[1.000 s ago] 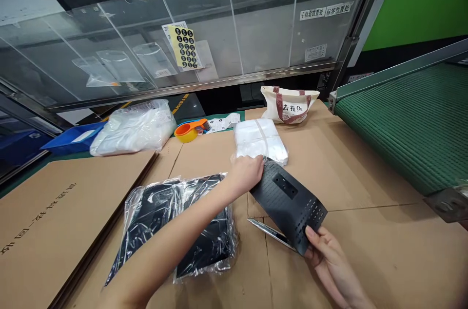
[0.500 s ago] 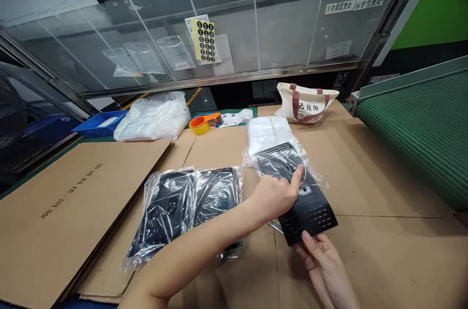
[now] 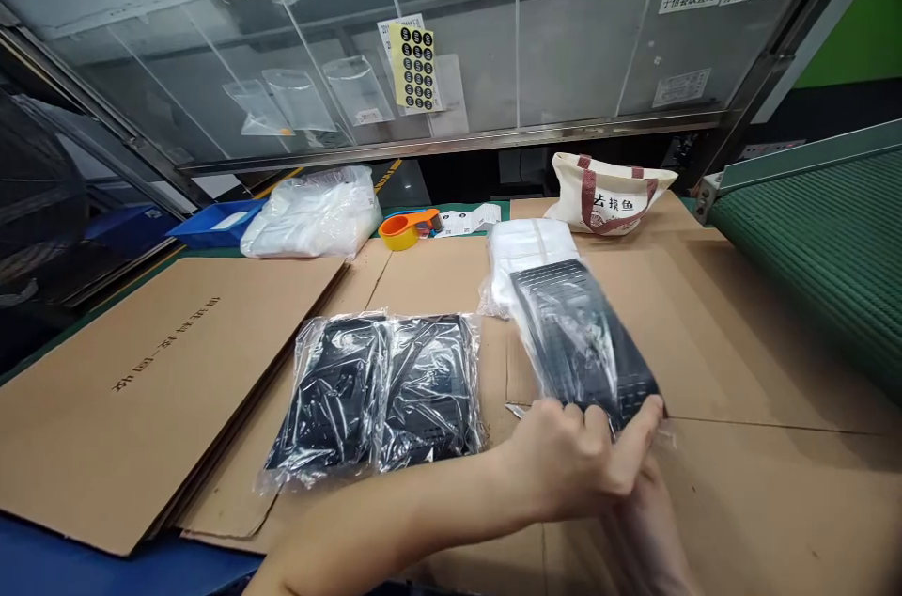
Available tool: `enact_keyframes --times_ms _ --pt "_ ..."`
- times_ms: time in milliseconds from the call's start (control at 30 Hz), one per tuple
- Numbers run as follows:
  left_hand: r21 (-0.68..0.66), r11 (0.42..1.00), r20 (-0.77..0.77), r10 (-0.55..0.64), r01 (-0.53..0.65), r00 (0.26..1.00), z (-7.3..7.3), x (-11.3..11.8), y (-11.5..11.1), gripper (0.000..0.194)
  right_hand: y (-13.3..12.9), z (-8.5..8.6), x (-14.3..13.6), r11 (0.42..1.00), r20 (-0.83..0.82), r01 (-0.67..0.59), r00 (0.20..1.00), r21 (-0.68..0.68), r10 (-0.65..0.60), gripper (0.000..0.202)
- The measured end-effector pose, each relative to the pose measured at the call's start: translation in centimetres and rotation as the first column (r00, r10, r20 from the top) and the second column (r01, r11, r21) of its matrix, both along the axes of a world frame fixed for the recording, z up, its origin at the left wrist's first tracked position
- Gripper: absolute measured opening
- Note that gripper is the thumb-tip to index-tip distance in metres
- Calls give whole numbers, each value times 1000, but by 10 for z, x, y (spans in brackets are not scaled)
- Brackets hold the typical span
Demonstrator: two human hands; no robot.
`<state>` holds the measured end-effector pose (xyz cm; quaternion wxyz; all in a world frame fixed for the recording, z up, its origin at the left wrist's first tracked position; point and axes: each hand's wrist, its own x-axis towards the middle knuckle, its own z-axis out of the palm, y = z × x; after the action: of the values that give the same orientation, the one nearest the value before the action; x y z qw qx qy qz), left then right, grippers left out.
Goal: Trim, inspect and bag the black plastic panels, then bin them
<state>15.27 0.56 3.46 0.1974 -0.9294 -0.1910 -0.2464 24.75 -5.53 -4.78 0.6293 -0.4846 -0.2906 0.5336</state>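
Note:
A flat black panel with small slots [image 3: 564, 333] lies inside a clear plastic bag [image 3: 596, 333], which now reaches close to its near end. My left hand [image 3: 578, 455] is closed on the bag at that near end, its index finger stretched along the right corner. Beneath and behind it is my right hand [image 3: 655, 507], at the near end of the panel; its fingers are mostly hidden. The panel's far end rests over a stack of white plastic bags [image 3: 528, 248]. To the left lie two bagged black panels [image 3: 331, 399] side by side.
Flat cardboard sheets [image 3: 183, 370] are stacked at the left. Along the back are a blue tray [image 3: 211, 225], a bundle of clear bags [image 3: 310, 215], an orange tape dispenser [image 3: 405, 227] and a cloth bag [image 3: 610, 196]. A green conveyor [image 3: 832, 248] runs at the right.
My left hand has moved down toward me, drawing the clear bag over the panel's slotted near end. It now overlaps my right hand. The view has shifted slightly.

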Motion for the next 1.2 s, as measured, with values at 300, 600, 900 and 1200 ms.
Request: enact_keyframes --times_ms 300,600,900,1200 --pt "-76 997 31 24 -21 999 3 -21 -14 36 -2 11 -6 941 -380 287 862 -182 -336 28" --pt "-422 906 103 27 19 994 -10 -25 -24 16 -4 15 -12 929 -59 369 927 -15 -369 35" --pt "-805 220 593 294 550 750 2 -54 -20 44 4 8 18 713 701 -206 490 671 -518 45" --pt "-608 -144 439 759 781 481 -9 -64 -31 44 14 27 7 640 748 -419 174 645 -640 34"
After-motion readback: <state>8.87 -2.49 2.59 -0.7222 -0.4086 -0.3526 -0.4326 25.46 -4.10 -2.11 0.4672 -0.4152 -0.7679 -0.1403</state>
